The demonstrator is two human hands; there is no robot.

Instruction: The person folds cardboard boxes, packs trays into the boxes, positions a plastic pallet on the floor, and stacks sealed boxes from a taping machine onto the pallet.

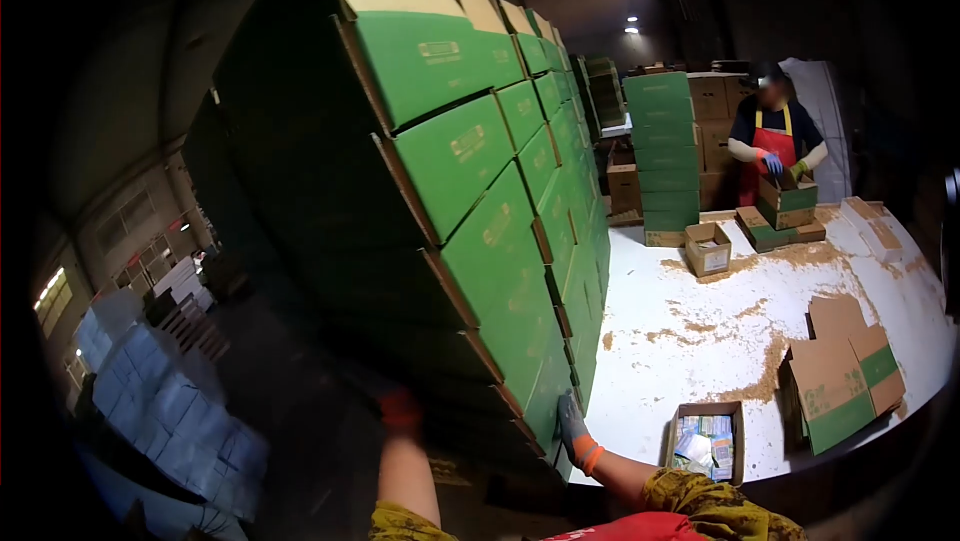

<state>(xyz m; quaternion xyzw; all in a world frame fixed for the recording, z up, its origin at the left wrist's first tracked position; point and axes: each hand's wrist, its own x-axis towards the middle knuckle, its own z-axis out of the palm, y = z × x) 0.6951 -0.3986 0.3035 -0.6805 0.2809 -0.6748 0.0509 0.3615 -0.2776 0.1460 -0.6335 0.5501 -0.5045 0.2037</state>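
Observation:
A tall stack of green cardboard boxes (505, 291) with brown edges leans across the middle of my view. Against its lower right side rests my right hand (576, 431), in a grey glove with an orange cuff, its fingers stretched upward along the cardboard. My left hand (398, 409) reaches to the dark lower left side of the stack. Only its red cuff shows clearly; shadow and blur hide the fingers, so I cannot tell whether they touch a box.
A white table (650, 361) with brown shreds carries an open box of packets (707, 441), folded cardboard (840, 381) and a small carton (708, 249). Across it a person in a red apron (775, 146) handles a box. Pale wrapped bundles (175, 411) stand left.

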